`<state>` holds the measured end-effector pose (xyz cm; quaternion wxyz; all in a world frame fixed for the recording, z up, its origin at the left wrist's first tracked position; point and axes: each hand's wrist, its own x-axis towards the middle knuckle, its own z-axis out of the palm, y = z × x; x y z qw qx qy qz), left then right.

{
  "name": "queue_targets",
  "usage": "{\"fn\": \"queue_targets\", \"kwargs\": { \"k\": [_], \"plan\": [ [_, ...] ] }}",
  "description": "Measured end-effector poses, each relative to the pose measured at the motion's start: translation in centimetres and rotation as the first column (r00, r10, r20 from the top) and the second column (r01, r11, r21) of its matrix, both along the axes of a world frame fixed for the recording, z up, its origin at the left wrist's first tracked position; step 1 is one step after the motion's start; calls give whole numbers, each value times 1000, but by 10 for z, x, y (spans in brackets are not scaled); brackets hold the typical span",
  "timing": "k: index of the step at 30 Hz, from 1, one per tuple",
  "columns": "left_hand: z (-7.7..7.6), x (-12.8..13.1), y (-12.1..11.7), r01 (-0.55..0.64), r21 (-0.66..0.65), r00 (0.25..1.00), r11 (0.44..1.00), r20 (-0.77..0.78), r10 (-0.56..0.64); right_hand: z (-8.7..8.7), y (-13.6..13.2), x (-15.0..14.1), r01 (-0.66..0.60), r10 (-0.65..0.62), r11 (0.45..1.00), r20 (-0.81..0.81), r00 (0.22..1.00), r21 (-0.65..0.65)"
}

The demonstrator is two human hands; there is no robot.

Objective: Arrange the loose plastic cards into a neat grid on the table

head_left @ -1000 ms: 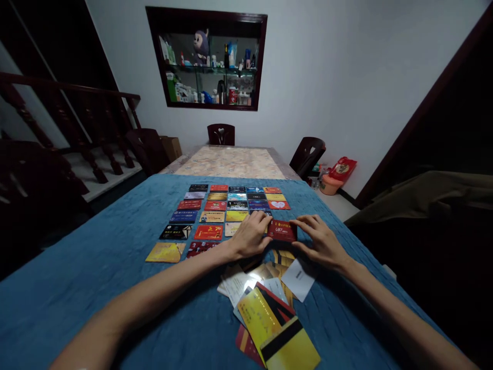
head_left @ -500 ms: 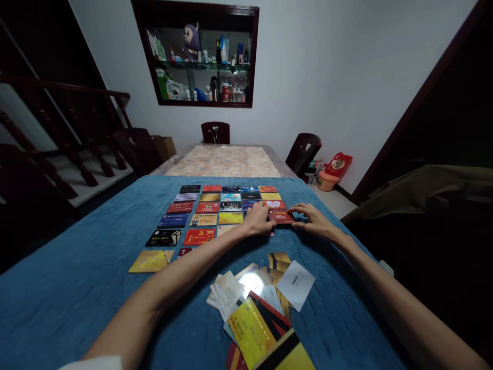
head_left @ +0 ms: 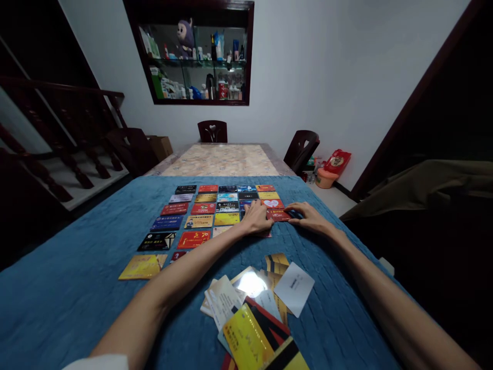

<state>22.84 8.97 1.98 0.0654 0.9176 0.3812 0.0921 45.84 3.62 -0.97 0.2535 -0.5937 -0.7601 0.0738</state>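
Both hands have carried the red card [head_left: 278, 215] farther up the worktop [head_left: 77, 288] since a second ago.

Nearest: loose card heap [head_left: 254, 308], no container.
Beyond the heap: left hand [head_left: 257, 220], fingers flat, pressing the card's left edge; right hand [head_left: 310, 216] pinching its right edge.
Card: judged light, stiff, slick; best lifted by the edges.
Left of it: card grid [head_left: 200, 213].

Card grid [head_left: 210, 213] behind loose pile [head_left: 254, 308]
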Motion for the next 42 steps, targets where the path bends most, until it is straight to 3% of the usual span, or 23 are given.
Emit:
{"fn": "queue_targets", "kwargs": {
  "k": [32,42],
  "plan": [
    [-1,3,-4,-15,28,999,999,33,15,-15,3,-2,64,-61,996,-46,997,62],
    [13,-14,-28,62,106,997,992,42,-66,-13,-2,-7,84,-81,992,-36,996,91]
  ]
}}
